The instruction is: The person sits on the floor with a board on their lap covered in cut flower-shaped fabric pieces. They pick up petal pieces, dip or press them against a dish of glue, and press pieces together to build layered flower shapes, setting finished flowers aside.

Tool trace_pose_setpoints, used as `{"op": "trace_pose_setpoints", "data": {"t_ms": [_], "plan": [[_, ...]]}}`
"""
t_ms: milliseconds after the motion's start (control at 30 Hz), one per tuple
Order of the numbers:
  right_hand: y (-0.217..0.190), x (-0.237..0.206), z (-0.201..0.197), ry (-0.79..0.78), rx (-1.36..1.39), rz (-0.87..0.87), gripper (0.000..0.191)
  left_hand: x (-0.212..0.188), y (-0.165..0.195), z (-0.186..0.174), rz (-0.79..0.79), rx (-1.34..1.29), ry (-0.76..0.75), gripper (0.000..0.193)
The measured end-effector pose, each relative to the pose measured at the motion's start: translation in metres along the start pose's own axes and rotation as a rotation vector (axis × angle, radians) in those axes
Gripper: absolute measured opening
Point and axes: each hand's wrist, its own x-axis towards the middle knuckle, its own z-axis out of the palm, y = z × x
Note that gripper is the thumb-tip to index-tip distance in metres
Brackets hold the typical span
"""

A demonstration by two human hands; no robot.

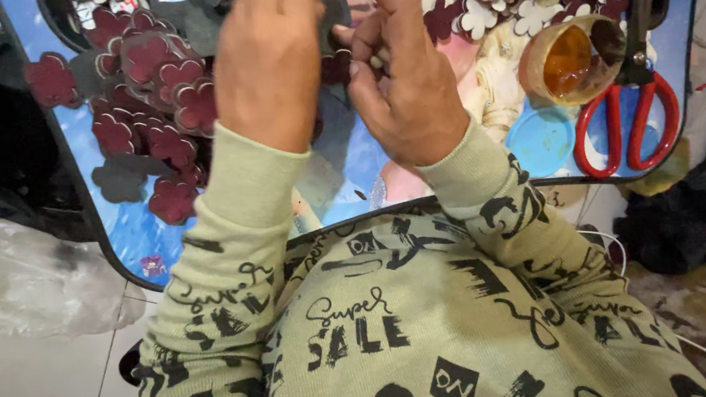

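A dark grey felt piece (333,6) is pinched between both hands at the far middle of the tabletop (120,238): the left hand (266,60) and right hand (406,72) each have their grip pressed together on it. Maroon felt flowers (145,98) are heaped at left; red-handled scissors (629,124) are laid at right.

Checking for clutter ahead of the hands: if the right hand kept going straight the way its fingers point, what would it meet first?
The right hand points up and slightly left. It would probably first meet the dark felt piece pinched between both hands, then the picture's top edge. Depth is unclear.
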Motion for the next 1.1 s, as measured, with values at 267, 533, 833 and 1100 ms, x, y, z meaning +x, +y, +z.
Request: {"op": "trace_pose_setpoints", "data": {"t_ms": [267, 533, 833, 1100], "plan": [[-0.002, 0.001, -0.001, -0.009, 0.147, 0.023, 0.069, -0.001, 0.009, -0.074, -0.461, -0.734, 0.094, 0.014], [-0.039, -0.034, -0.052, 0.093, 0.338, 0.241, 0.073, -0.037, 0.042, -0.08, -0.807, -1.356, 0.033, 0.037], [-0.046, -0.076, -0.061, 0.086, 0.614, 0.467, 0.067, -0.076, 0.064, -0.052, -0.834, -1.577, -0.203, 0.055], [-0.047, -0.075, -0.056, 0.057, 0.539, 0.511, 0.071, -0.079, 0.07, -0.046, -0.911, -1.81, -0.292, 0.073]]}}
